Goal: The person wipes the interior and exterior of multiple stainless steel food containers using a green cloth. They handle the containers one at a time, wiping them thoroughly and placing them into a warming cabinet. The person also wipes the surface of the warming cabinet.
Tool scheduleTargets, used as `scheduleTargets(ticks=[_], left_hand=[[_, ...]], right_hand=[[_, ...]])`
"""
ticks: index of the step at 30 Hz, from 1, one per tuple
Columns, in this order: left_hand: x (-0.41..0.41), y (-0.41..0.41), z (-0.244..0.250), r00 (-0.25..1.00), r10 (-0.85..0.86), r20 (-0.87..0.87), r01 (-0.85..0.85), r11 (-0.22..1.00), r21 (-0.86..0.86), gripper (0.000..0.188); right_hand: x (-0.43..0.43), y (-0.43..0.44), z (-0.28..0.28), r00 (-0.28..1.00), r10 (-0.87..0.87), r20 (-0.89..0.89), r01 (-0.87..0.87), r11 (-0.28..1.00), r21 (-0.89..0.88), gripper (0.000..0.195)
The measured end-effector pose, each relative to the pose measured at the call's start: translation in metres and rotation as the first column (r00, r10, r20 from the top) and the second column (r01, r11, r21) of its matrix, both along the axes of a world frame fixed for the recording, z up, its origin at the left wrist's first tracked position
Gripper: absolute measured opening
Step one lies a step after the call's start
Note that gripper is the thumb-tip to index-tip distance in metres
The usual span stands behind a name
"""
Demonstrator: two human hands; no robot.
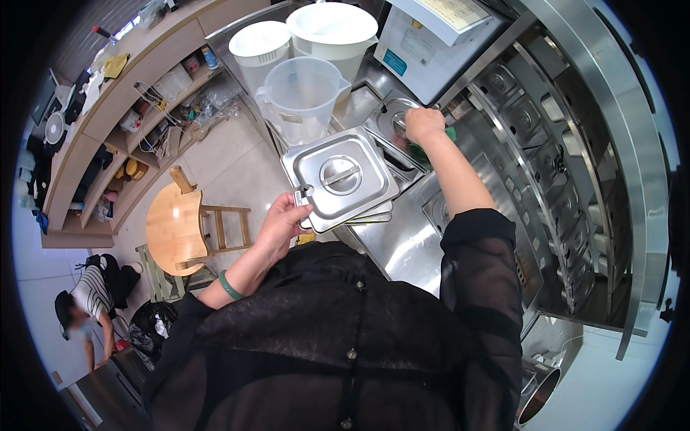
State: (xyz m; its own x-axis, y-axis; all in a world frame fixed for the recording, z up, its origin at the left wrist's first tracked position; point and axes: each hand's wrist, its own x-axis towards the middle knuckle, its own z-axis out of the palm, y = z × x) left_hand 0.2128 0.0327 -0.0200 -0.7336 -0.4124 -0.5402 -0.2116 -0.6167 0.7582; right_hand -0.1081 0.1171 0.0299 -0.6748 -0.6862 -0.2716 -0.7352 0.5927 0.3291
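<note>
My left hand (285,220) holds a stainless-steel food pan lid (345,180) by its near left corner, thumb on top. The lid is rectangular with a recessed round handle and a notch in one corner. Edges of more steel lids (374,214) show beneath it, fanned slightly apart. Farther right, my right hand (426,126) is closed at the handle of another steel lid (392,114) set in the counter. My fist hides much of that handle. Beside that wrist is a small green thing (452,133), too covered to name. Nearer me a dark pan opening (399,166) shows.
A clear measuring jug (302,99) and two white lidded buckets (334,24) (259,40) stand behind the lids. A boxy machine (426,51) is at the back. Racked steel pans (563,199) line the right. A wooden chair (175,229) and a bending person (94,293) are left.
</note>
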Motion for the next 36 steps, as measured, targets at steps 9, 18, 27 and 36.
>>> scheduleTargets(ticks=[9,18,27,36], left_hand=[[0.000,0.000,0.002,1.000,0.002,-0.008,-0.002,1.000,0.029,0.019],[-0.001,0.002,0.006,1.000,0.001,-0.025,-0.001,1.000,0.027,0.020],[0.003,0.001,0.000,0.996,0.058,-0.070,-0.052,0.994,0.095,0.022],[0.000,0.002,0.004,0.999,0.034,-0.030,-0.032,0.998,0.044,0.027]], right_hand=[[-0.002,0.013,0.029,0.999,-0.033,-0.041,0.026,0.987,-0.161,0.022],[0.058,0.029,0.062,0.950,0.249,-0.189,-0.285,0.939,-0.194,0.013],[0.159,0.001,0.027,0.768,0.605,-0.208,-0.635,0.760,-0.137,0.007],[0.168,0.001,0.015,0.778,0.622,-0.090,-0.627,0.760,-0.170,0.005]])
